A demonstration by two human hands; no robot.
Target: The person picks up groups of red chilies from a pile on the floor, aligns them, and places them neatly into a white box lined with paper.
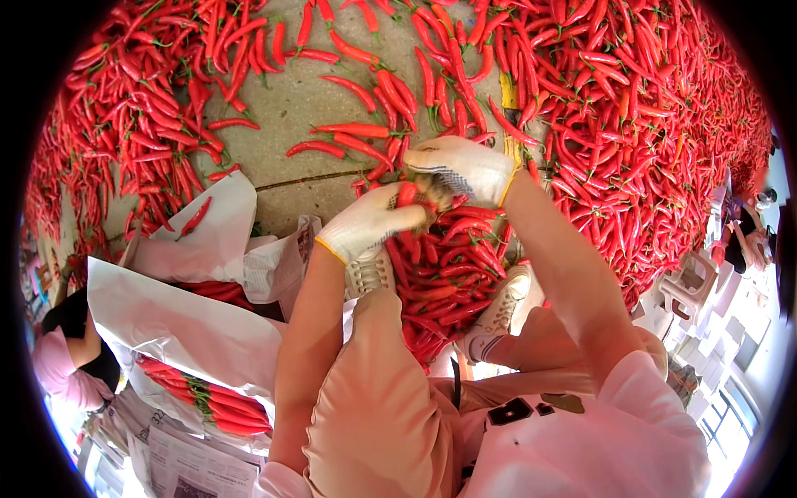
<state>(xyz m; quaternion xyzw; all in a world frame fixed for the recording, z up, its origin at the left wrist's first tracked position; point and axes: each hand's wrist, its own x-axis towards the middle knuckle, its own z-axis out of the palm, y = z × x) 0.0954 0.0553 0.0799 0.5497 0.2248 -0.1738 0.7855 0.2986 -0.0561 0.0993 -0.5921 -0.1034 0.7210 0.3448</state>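
While cloth-gloved, hands [367, 224] [469, 166] amid glossy peppers [436, 295]

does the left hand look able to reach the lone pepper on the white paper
Probably yes: the lone pepper lies uncovered on the white paper, and nothing visible blocks the left hand, though it seems to hold a red pepper.

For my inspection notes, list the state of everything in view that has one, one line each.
Left hand: gloved, closed around blurred peppers
Right hand: gloved, curled; blur hides its grip
Shoes: laced
Peppers between the shoes: loose, heaped
Peppers at right: heaped
Peppers at upper centre: loose, scattered
Peppers at lower left: lined up together
White paper: opened out
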